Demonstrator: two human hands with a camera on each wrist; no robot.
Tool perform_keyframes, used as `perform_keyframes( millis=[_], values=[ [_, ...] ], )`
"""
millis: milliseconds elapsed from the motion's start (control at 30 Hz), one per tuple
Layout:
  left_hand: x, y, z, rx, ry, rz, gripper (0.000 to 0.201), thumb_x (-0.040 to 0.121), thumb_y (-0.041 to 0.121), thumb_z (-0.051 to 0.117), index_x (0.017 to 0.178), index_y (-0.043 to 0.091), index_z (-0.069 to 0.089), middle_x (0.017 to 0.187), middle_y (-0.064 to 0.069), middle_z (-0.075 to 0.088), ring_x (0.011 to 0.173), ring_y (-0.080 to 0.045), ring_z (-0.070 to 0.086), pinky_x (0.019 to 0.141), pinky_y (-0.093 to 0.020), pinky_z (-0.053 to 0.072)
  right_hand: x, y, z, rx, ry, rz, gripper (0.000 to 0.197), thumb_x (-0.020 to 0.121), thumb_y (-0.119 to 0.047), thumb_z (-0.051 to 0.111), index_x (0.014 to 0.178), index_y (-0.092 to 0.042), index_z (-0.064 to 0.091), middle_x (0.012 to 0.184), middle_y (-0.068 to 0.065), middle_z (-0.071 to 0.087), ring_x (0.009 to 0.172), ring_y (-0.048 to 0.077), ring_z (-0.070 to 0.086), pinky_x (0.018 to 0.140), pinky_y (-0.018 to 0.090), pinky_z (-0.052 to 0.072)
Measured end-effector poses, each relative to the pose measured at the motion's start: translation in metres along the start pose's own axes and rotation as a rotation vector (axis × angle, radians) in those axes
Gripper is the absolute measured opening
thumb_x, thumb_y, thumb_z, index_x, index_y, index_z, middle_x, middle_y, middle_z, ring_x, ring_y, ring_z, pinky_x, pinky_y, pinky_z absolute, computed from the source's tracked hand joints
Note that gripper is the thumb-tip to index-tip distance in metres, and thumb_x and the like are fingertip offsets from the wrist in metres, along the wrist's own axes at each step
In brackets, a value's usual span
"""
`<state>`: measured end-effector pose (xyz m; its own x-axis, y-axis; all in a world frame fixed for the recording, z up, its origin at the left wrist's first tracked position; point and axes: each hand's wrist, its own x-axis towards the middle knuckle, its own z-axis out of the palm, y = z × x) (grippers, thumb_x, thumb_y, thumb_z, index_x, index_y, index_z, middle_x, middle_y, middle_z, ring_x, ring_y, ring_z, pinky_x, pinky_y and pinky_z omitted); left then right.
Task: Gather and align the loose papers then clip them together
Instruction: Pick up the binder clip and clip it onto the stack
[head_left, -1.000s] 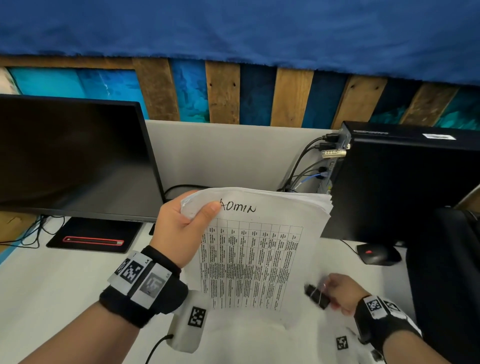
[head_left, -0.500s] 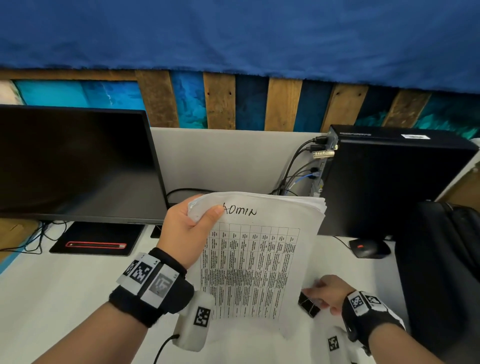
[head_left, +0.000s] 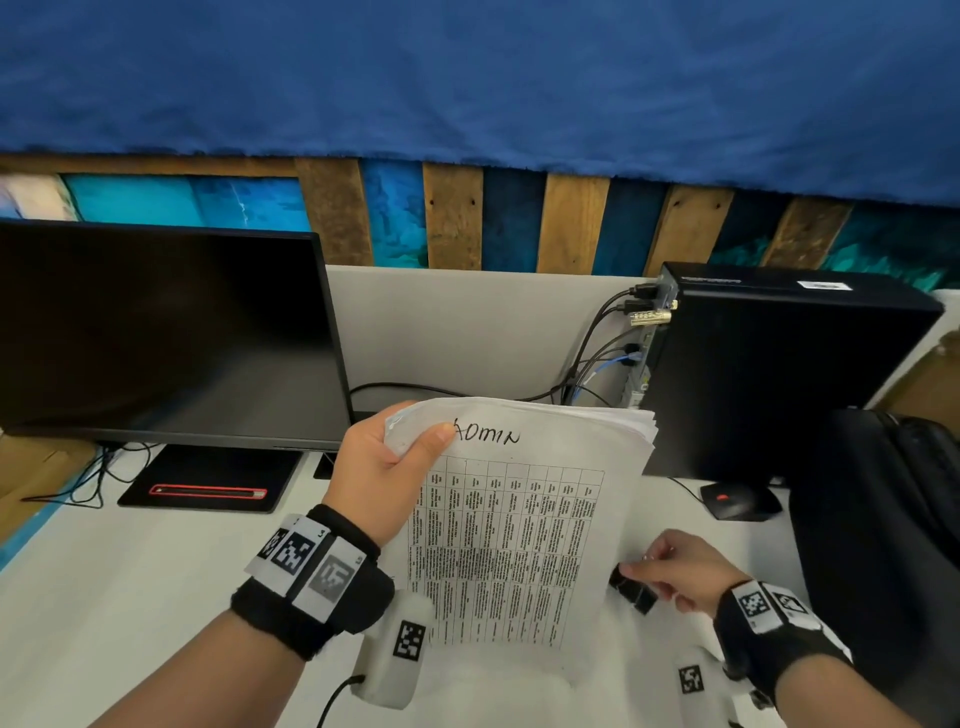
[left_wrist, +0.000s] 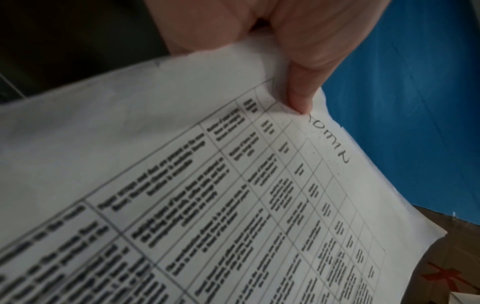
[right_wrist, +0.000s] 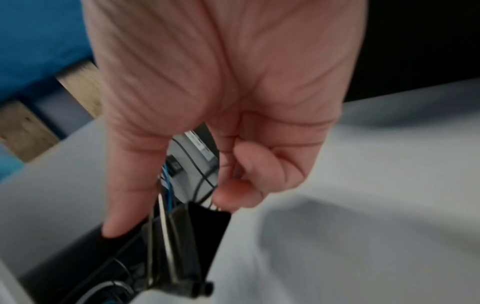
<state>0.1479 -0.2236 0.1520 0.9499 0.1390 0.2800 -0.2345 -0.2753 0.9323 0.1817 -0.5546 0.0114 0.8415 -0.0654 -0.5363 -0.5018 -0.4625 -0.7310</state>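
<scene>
A stack of white papers (head_left: 519, 530) with a printed table and "ADMIN" handwritten on top stands upright above the desk. My left hand (head_left: 384, 467) pinches its top left corner, thumb on the front sheet; the left wrist view shows the papers (left_wrist: 233, 185) and that thumb up close. My right hand (head_left: 675, 571) is low at the stack's lower right edge, holding a black binder clip (head_left: 631, 590) by its wire handles. In the right wrist view the binder clip (right_wrist: 192, 246) hangs below the fingers (right_wrist: 233, 195), just over the desk.
A dark monitor (head_left: 156, 332) stands at the left on its base (head_left: 208, 486). A black computer tower (head_left: 779, 374) with cables (head_left: 597, 364) stands at the right, a black mouse (head_left: 740, 499) in front of it. A dark bag or chair (head_left: 883, 545) fills the right edge. The desk (head_left: 130, 597) is white.
My right hand with the clip dipped toward the desk and now lifts slightly beside the stack's lower right edge. The left hand keeps holding the papers upright.
</scene>
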Motion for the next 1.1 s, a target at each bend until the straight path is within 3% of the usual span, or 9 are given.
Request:
perform_keyframes(
  millis=[267,367,467,500,600,733,900,1000,1100],
  values=[
    [-0.002,0.003,-0.004,-0.021,-0.007,-0.033,0.017,0.086,0.017,0.064,0.102,0.018,0.072,0.091,0.003,0.075,0.087,-0.01,0.071,0.079,-0.031,0.057,-0.036,-0.074,-0.029,0.086,0.135,-0.286,0.042,0.062,-0.003,0.085,0.082,-0.008,0.049,0.076,0.017,0.062,0.053,0.016,0.054,0.04,0.022,0.034],
    [-0.002,0.003,-0.006,-0.021,-0.006,-0.04,0.019,0.086,0.018,0.065,0.103,0.017,0.071,0.093,0.004,0.075,0.088,-0.01,0.071,0.081,-0.032,0.057,-0.055,-0.112,-0.043,0.115,0.189,-0.384,0.046,0.057,-0.006,0.087,0.083,-0.008,0.049,0.077,0.018,0.062,0.04,0.006,0.053,0.034,0.019,0.037],
    [-0.003,0.004,-0.007,-0.018,-0.023,-0.034,0.019,0.086,0.019,0.064,0.104,0.018,0.071,0.093,0.004,0.075,0.088,-0.009,0.071,0.079,-0.03,0.057,-0.081,-0.151,-0.054,0.114,0.251,-0.508,0.059,0.037,-0.032,0.086,0.079,-0.013,0.05,0.074,0.013,0.065,0.056,0.018,0.056,0.039,0.021,0.039],
    [-0.003,0.004,-0.007,-0.018,-0.029,-0.032,0.019,0.086,0.019,0.063,0.103,0.019,0.071,0.092,0.004,0.075,0.087,-0.009,0.071,0.077,-0.028,0.057,-0.09,-0.164,-0.056,0.124,0.254,-0.551,0.059,0.036,-0.034,0.085,0.079,-0.013,0.05,0.076,0.016,0.066,0.063,0.021,0.056,0.041,0.021,0.04],
    [-0.003,0.006,-0.007,-0.012,-0.041,-0.007,0.015,0.087,0.019,0.063,0.099,0.023,0.071,0.088,0.008,0.074,0.083,-0.002,0.07,0.071,-0.017,0.054,-0.114,-0.196,-0.057,0.18,0.225,-0.673,0.05,0.045,-0.023,0.083,0.08,-0.014,0.048,0.082,0.022,0.067,0.061,0.019,0.061,0.04,0.018,0.041],
    [-0.002,0.007,-0.005,-0.007,-0.049,0.016,0.015,0.087,0.018,0.062,0.099,0.022,0.071,0.087,0.01,0.073,0.083,0.001,0.068,0.066,-0.009,0.051,-0.139,-0.226,-0.04,0.206,0.129,-0.799,0.043,0.053,-0.007,0.084,0.072,-0.015,0.046,0.072,0.016,0.064,0.047,0.006,0.062,0.039,0.013,0.043],
    [0.0,0.006,-0.001,0.005,-0.038,0.058,0.014,0.086,0.019,0.064,0.097,0.025,0.072,0.084,0.014,0.074,0.083,-0.001,0.068,0.072,-0.015,0.051,-0.149,-0.244,-0.007,0.056,0.071,-0.827,0.047,0.041,-0.029,0.088,0.067,-0.018,0.051,0.083,0.032,0.068,0.065,0.03,0.065,0.051,0.028,0.05],
    [0.0,0.007,0.002,0.03,-0.05,0.096,0.016,0.086,0.019,0.065,0.09,0.033,0.07,0.08,0.021,0.073,0.08,0.001,0.068,0.069,-0.01,0.049,-0.144,-0.251,0.007,-0.051,0.052,-0.814,0.04,0.054,-0.015,0.09,0.072,-0.01,0.055,0.086,0.031,0.07,0.079,0.044,0.07,0.065,0.039,0.06],
    [0.0,0.008,0.002,0.055,-0.062,0.131,0.02,0.087,0.019,0.064,0.088,0.039,0.067,0.082,0.027,0.071,0.079,0.005,0.066,0.066,-0.006,0.047,-0.142,-0.257,0.015,-0.123,0.028,-0.802,0.041,0.057,-0.011,0.089,0.081,-0.003,0.056,0.084,0.029,0.071,0.073,0.041,0.07,0.071,0.051,0.058]
  ],
)
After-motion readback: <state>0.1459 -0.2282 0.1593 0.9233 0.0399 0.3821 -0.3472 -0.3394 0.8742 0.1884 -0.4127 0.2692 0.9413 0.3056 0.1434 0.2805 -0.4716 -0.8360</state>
